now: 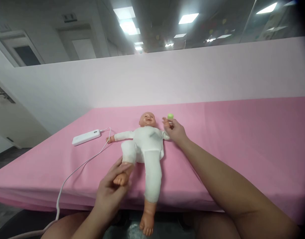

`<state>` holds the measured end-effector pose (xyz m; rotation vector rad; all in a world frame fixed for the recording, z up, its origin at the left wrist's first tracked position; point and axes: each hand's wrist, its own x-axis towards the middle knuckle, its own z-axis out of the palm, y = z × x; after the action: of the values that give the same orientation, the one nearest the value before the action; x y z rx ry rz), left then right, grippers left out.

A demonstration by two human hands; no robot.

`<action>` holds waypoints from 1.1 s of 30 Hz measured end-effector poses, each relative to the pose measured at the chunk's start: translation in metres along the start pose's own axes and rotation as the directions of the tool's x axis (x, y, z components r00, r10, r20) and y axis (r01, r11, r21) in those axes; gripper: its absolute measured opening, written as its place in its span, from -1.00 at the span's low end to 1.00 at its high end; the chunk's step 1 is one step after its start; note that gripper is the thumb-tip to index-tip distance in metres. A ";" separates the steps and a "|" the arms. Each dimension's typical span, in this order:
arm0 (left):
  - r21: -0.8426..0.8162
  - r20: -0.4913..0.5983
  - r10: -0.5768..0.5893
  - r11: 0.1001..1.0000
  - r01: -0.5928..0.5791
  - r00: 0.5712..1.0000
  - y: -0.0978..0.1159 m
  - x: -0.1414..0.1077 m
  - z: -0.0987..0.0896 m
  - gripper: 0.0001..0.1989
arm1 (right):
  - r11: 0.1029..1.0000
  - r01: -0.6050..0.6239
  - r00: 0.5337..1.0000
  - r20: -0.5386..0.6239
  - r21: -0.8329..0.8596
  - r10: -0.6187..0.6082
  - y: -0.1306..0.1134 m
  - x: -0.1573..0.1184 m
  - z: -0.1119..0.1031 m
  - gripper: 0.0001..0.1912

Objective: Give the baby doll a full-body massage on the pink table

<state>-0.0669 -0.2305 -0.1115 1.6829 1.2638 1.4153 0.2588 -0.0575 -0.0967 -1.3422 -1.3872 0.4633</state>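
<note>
A baby doll (149, 141) with a white cloth body lies face up on the pink-covered table (232, 142), its head toward the wall. My left hand (114, 187) is wrapped round the doll's foot on the left side of the picture, and that leg is bent at the knee. The other leg lies straight, with its foot (147, 220) over the table's front edge. Around the doll's hand on the right side, my right hand (176, 131) is closed. Just behind my right hand stands a small green object (170, 116), partly hidden.
A white power strip or similar device (86, 137) lies left of the doll. Its white cable (78, 168) passes by the doll's left-side hand and runs over the front edge. Behind the table rises a white wall (167, 79) with glass above. A door (8, 109) is at far left.
</note>
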 end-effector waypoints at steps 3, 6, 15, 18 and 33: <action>0.095 -0.007 0.055 0.994 -0.054 0.998 -0.012 -0.042 -0.013 -0.63 | 0.978 -0.206 0.974 -0.105 -0.029 0.202 0.019 0.014 -0.011 -0.38; 0.144 0.042 0.160 0.976 -0.164 0.986 -0.026 -0.074 -0.019 -0.61 | 0.918 -0.392 0.912 -0.157 -0.056 0.379 0.032 0.022 -0.021 -0.14; 0.349 0.271 0.298 0.856 -0.382 0.915 -0.028 -0.091 -0.027 -0.29 | 0.831 -0.505 0.863 -0.146 -0.233 0.483 0.050 0.025 -0.049 0.01; 0.369 0.263 0.289 0.852 -0.372 0.921 -0.022 -0.082 -0.040 -0.28 | 0.817 -0.499 0.866 -0.151 -0.288 0.476 0.048 0.022 -0.053 -0.10; 0.736 0.252 -0.116 0.667 -0.113 0.961 -0.028 0.097 -0.086 -0.60 | 0.861 -0.170 0.982 -0.007 -0.480 0.190 -0.013 -0.052 -0.062 -0.26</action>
<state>-0.1596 -0.1423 -0.0767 2.2977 1.8127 0.5922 0.2943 -0.1307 -0.0869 -1.8884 -1.4737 0.2754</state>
